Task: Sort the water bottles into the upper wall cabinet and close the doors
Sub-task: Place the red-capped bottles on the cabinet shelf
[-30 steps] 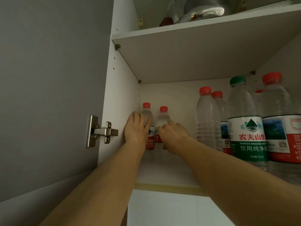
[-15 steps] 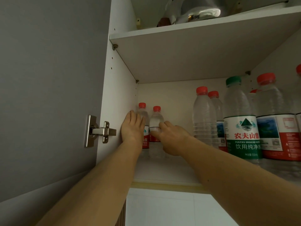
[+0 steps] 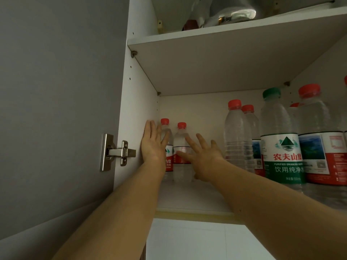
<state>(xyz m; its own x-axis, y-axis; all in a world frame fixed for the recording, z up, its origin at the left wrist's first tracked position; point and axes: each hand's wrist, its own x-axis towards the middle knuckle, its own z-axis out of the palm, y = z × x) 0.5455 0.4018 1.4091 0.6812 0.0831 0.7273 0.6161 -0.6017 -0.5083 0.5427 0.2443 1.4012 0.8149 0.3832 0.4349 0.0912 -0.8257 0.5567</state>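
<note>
both hands reach up into the lower compartment of the upper wall cabinet, whose door stands open at the left on a metal hinge. the left hand is flat, fingers straight and together, lying in front of the back-left bottle just beside the cabinet's left wall; i cannot tell if it touches the bottle or the wall. the right hand is released, fingers spread and straight, gripping nothing; its thumb and forefinger overlap the second small bottle, and whether they touch it i cannot tell. these two small red-capped bottles stand upright side by side at the back left corner of the cabinet floor. well to the right stands a group of larger bottles: two red-capped clear bottles one behind the other, then a green-capped bottle with a green and white label, then a red-capped bottle with a red and blue label at the frame's edge. between the groups the floor is bare. on the shelf above sits a shiny metal vessel.
</note>
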